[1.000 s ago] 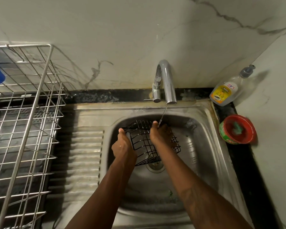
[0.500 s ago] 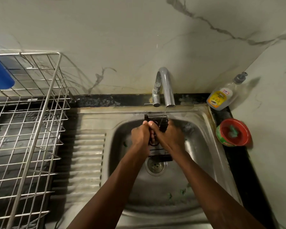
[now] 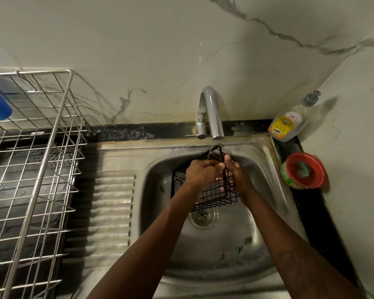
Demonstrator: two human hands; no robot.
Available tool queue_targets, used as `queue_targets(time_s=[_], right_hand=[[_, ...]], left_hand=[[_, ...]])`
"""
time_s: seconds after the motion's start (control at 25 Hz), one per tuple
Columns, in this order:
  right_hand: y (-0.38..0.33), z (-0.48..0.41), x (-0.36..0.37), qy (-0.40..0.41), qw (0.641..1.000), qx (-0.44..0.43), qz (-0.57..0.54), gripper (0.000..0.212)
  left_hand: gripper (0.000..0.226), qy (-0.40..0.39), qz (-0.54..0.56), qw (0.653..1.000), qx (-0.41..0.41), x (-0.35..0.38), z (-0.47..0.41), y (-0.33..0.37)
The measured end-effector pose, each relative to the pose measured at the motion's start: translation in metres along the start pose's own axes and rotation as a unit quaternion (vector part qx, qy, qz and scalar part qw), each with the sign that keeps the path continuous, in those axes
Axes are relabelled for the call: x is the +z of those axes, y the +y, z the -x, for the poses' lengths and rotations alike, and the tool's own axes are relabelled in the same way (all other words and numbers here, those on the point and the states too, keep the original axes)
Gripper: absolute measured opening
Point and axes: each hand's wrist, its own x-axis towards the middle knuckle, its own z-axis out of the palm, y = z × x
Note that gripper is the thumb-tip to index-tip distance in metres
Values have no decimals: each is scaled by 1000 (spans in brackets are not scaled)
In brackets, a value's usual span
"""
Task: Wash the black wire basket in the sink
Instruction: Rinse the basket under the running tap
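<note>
Under the twelve-o'clock tap, left hand and right hand curl fingers round the black wire basket: likely light, stiff, slippery wet; grip its thick frame.

Dim, greenish light comes from my left: the soap bottle throws a soft shadow rightward onto the side wall, the dish rack faint lines on the marble wall. The tap and ribbed drainboard carry pale glare. The sink bowl is shaded, so the black wire basket in the grip of my left hand and right hand reads poorly. Rack wires bow at the edge; my forearms blur low down.
</note>
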Motion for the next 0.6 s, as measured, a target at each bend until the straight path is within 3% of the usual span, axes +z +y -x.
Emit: queue_targets(time_s=[0.12,0.24,0.4,0.6], right_hand=[[11,-11,-8,69,995,63,18,76],[40,-30,-13,36,986,164,6,97],[56,-44,-11,36,970,240,-16,61],[83,-63,-17,81,958,275,9,72]], left_hand=[[15,93,-27,995,-20,-12,-10,-23],[14,91,-27,993,-67,-22,-17,-44],[9,78,-32,994,-63,-19,-20,-50],[7,93,-22,993,-70,-22,-27,-46]])
